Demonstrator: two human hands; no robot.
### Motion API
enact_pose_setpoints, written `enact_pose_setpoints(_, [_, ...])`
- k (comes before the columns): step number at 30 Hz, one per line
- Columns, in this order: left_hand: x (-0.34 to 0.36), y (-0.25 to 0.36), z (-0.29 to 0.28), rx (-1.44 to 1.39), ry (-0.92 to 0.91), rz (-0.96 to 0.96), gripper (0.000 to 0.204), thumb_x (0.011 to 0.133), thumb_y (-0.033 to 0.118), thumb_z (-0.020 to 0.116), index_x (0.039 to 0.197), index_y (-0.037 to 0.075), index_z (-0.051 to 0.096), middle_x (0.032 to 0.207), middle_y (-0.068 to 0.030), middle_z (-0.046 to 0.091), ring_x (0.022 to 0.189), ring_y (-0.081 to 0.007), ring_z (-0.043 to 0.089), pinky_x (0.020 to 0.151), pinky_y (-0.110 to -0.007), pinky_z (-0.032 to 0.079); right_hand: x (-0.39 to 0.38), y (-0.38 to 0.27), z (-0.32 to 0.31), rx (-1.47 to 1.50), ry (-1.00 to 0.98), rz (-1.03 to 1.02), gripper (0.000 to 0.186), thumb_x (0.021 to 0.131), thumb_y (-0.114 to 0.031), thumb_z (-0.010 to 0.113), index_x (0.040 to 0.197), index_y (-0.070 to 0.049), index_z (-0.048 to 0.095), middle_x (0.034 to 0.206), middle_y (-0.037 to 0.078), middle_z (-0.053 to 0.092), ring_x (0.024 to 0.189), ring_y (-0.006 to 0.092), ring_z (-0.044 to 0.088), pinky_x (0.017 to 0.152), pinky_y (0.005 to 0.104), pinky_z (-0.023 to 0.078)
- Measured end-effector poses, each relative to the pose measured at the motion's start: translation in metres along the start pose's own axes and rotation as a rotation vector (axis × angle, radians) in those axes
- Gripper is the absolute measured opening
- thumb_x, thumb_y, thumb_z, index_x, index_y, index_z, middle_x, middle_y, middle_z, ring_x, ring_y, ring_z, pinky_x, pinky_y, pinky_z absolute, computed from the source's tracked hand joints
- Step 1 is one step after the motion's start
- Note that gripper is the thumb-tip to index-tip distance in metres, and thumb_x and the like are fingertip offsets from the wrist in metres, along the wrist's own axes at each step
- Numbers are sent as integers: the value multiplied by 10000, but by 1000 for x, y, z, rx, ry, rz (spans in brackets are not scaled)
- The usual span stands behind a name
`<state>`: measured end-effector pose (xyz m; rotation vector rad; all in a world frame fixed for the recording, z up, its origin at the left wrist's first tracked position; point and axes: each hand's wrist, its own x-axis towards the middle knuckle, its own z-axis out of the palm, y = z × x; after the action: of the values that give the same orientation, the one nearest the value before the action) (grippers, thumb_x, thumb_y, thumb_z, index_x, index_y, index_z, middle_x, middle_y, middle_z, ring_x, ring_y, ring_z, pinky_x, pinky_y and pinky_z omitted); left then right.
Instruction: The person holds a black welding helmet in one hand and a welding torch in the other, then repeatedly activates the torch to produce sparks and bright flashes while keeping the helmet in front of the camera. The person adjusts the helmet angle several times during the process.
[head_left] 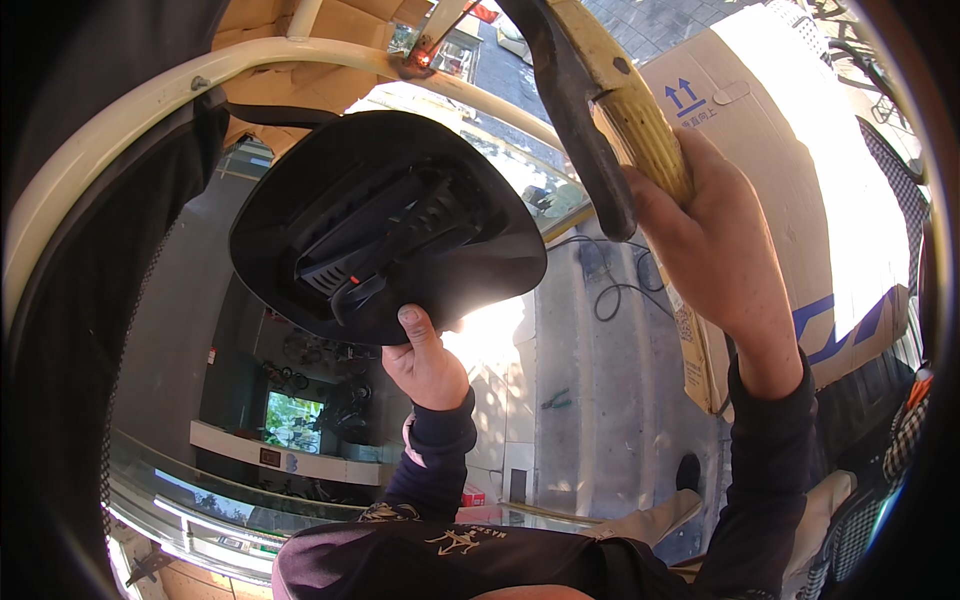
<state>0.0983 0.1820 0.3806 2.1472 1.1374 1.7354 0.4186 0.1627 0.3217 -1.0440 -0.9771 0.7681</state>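
A black welding mask (390, 230) is held up with its hollow inside and head straps toward me. My left hand (430, 365) grips its lower rim, the thumb on the inner face and the other fingers mostly hidden behind. My right hand (710, 225) is wrapped around an electrode holder (650, 135) with a ribbed yellow handle and a long black lever. The holder's front end runs out of view at the top. Beyond the mask, a red-hot glowing spot (422, 61) shows at a joint on a cream tubular frame (270, 52).
A large cardboard box (740, 110) stands to the right, close by my right forearm. Dark cable (608, 300) loops over the grey ground, and pliers (556, 400) lie nearer me. Black fabric (75, 330) hangs along the left. Glass-like panels reflect the surroundings at lower left.
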Motion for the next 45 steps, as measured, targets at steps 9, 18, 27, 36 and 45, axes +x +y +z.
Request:
enact_pose_setpoints(9, [1,-2,-2,1,-26,0,432,1180,411,667,1279,-5,728,1115,-99,818,833,-178,755,651,-299,573,1,1,1,-10,9,-7,456,1087,-351,756,1254,73,725,857,219,770,684,273,741,717,385,604])
enact_pose_setpoints(18, [1,-2,-1,-14,-27,-5,430,1177,405,674,1303,-4,716,1127,-101,818,849,-183,769,644,-294,578,1,1,3,-9,24,-17,453,1085,-353,754,1241,71,724,854,220,766,682,279,737,713,396,597])
enact_pose_setpoints(27, [1,-4,-2,-2,-21,6,430,1174,411,680,1310,5,717,1100,-86,813,824,-169,744,653,-307,576,3,2,3,-1,10,-28,441,1080,-343,749,1220,74,720,836,219,755,677,289,730,711,404,586])
enact_pose_setpoints(36, [2,-8,-10,-6,-72,3,448,1175,424,675,1330,5,707,1106,-91,809,822,-178,743,659,-311,576,-13,-4,3,-66,13,-15,323,1093,-256,767,1219,34,700,833,125,701,661,183,643,673,377,545])
enact_pose_setpoints(45, [-1,-2,-6,-88,-8,-49,601,1118,499,748,1332,-62,715,1131,-124,813,877,-178,736,731,-306,560,-6,20,7,507,-228,416,357,1155,-380,699,1206,-32,641,844,83,681,563,144,649,531,319,567])
